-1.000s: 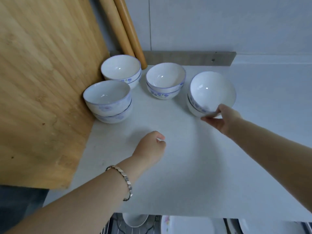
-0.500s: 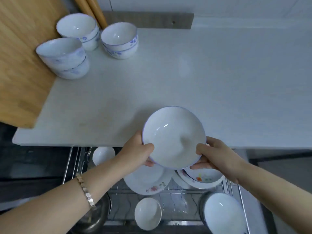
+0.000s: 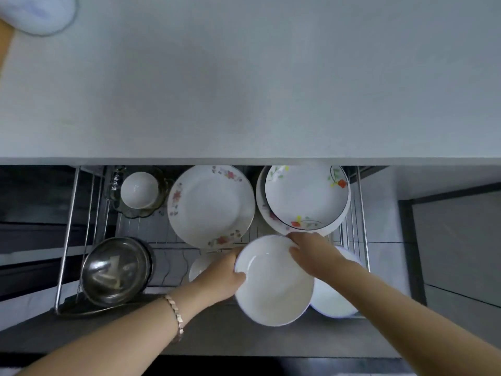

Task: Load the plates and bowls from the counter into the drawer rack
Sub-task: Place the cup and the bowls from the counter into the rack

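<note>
A white bowl with a thin blue rim (image 3: 273,280) is held over the front of the open wire drawer rack (image 3: 69,226). My left hand (image 3: 219,278) grips its left rim, and my right hand (image 3: 311,253) grips its upper right rim. It overlaps another white bowl (image 3: 333,299) lying in the rack's front right corner. A small white bowl (image 3: 200,264) is partly hidden behind my left hand. One blurred bowl (image 3: 38,12) shows on the counter (image 3: 244,77) at the top left corner.
In the rack lie a floral plate (image 3: 208,204), a stack of floral dishes (image 3: 306,196) at the back right, a small white cup in a glass dish (image 3: 139,189) at the back left, and steel bowls (image 3: 116,270) at the front left.
Both hands have brought the bowl down from the counter's edge into the drawer rack's front. The view has tilted down, so the counter bowls have nearly left the frame.
</note>
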Tool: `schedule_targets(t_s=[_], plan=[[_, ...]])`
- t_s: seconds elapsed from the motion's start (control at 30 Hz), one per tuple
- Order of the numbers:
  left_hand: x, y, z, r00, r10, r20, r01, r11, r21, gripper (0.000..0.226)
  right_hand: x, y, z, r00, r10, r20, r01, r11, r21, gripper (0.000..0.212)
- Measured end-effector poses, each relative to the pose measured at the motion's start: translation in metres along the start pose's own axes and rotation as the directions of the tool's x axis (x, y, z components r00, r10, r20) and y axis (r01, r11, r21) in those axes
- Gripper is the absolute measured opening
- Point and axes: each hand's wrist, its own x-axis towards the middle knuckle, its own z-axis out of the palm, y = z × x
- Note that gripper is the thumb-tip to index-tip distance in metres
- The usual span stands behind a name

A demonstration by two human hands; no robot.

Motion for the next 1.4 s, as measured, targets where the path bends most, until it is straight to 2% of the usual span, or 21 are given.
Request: schedule_targets(t_s=[0.13,0.2,0.3,0.43,0.67,0.9,1.07,1.17,1.3,1.4], plan=[[0.014,-0.013,0.014,0.995,-0.098,-0.006,0.097,0.995,-0.034,0.050,0.021,-0.002,0.020,0.996,-0.084,-0.004,0.081,0.966,-0.245,0.041],[0.021,-0.019,0.019,0.985,-0.172,-0.019,0.171,0.984,-0.059,0.049,0.032,-0.003,0.029,0.994,-0.111,-0.005,0.103,0.944,-0.313,0.037],[0.027,-0.026,0.020,0.967,-0.250,-0.053,0.250,0.968,-0.003,0.048,0.043,-0.003,0.041,0.993,-0.120,0.017,0.118,0.914,-0.387,0.031],[0.034,-0.030,0.008,0.971,-0.205,-0.124,0.212,0.976,0.045,0.046,0.055,-0.001,0.057,0.996,-0.092,0.018,0.089,0.869,-0.487,0.029],[0.037,-0.042,-0.024,0.944,-0.234,-0.234,0.252,0.966,0.050,0.032,0.077,0.005,0.073,0.998,0.047,0.045,-0.024,0.903,-0.428,0.033],[0.031,-0.055,-0.024,0.931,-0.290,-0.221,0.295,0.955,-0.013,0.028,0.080,0.005,0.081,0.995,0.096,0.016,-0.079,0.889,-0.451,0.035],[0.029,-0.050,-0.030,0.937,-0.274,-0.216,0.275,0.961,-0.025,0.029,0.068,-0.004,0.077,0.995,0.097,0.014,-0.076,0.852,-0.517,0.031],[0.025,-0.038,-0.042,0.945,-0.231,-0.233,0.226,0.973,-0.050,0.026,0.055,-0.021,0.064,0.997,-0.005,0.079,0.048,0.834,-0.550,0.029],[0.012,-0.010,-0.085,0.936,-0.152,-0.316,0.108,0.982,-0.153,0.017,0.038,-0.063,0.015,0.974,-0.180,0.139,0.219,0.904,-0.368,0.033],[-0.006,0.015,-0.141,0.901,-0.095,-0.423,0.010,0.980,-0.198,0.019,0.032,-0.109,-0.037,0.957,-0.281,0.073,0.291,0.919,-0.266,0.036]])
